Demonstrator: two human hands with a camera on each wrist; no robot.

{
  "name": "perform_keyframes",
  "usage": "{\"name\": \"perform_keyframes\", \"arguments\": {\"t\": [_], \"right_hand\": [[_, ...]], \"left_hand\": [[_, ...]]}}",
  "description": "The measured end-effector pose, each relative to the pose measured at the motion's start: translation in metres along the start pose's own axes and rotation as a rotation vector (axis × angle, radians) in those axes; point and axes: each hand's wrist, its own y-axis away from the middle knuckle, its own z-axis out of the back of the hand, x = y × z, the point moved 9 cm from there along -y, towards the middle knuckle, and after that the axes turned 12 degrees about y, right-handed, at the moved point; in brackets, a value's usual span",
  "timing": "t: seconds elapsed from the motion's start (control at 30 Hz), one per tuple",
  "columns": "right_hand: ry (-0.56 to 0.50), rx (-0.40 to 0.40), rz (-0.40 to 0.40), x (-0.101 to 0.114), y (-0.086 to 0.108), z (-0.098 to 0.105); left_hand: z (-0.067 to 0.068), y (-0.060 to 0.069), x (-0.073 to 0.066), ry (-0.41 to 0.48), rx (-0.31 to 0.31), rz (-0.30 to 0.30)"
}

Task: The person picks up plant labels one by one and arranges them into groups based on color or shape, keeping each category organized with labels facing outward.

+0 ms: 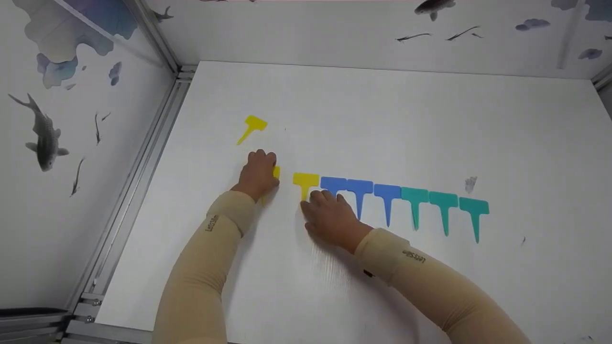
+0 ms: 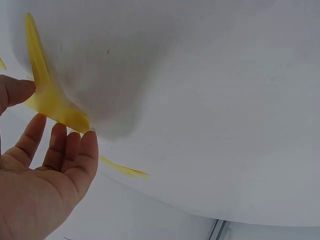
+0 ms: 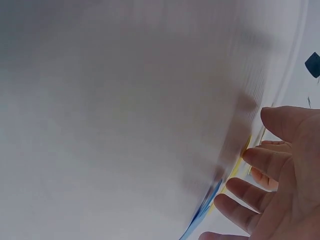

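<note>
My left hand (image 1: 257, 176) pinches a yellow T-shaped plant label (image 2: 49, 100) by its wide head, the thumb on one side and fingertips along the other edge. Right of it, another yellow label (image 1: 306, 179) lies flat at the left end of a row. The right hand (image 1: 332, 219) is over this label's stem and the first blue label (image 1: 333, 182), its fingers loosely bent and touching near the stem. Two more blue labels (image 1: 360, 187) and three green labels (image 1: 444, 199) continue the row rightward. One loose yellow label (image 1: 256, 123) lies beyond my left hand.
A white board (image 1: 382, 119) carries all the labels. Metal rails (image 1: 138, 157) run along its left side. White panels with fish prints (image 1: 46, 138) stand at the left and back. A grey smudge (image 1: 471, 184) marks the board above the green labels.
</note>
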Motion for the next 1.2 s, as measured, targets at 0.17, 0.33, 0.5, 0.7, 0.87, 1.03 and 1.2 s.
{"name": "perform_keyframes", "arguments": {"t": [0.17, 0.33, 0.5, 0.7, 0.87, 1.03, 1.2], "right_hand": [[0.027, -0.002, -0.003, 0.001, 0.0, 0.001], [0.022, -0.008, -0.005, 0.001, 0.0, 0.002], [0.028, -0.001, -0.003, 0.001, -0.001, 0.0], [-0.002, 0.005, 0.0, 0.001, -0.001, -0.001], [-0.014, 0.024, -0.002, 0.001, 0.0, -0.002], [0.009, 0.009, 0.0, 0.001, 0.0, -0.001], [0.031, -0.011, 0.008, 0.001, 0.0, -0.001]], "left_hand": [[0.0, 0.0, -0.003, 0.008, 0.001, -0.028], [-0.004, 0.0, -0.003, 0.012, 0.028, -0.015], [-0.006, 0.001, -0.004, 0.009, 0.041, -0.016], [-0.007, 0.002, -0.006, -0.016, 0.037, -0.026], [-0.009, 0.004, -0.011, -0.059, 0.042, -0.049], [-0.009, 0.007, -0.017, -0.086, 0.047, -0.079], [-0.009, 0.008, -0.021, -0.101, 0.053, -0.102]]}}
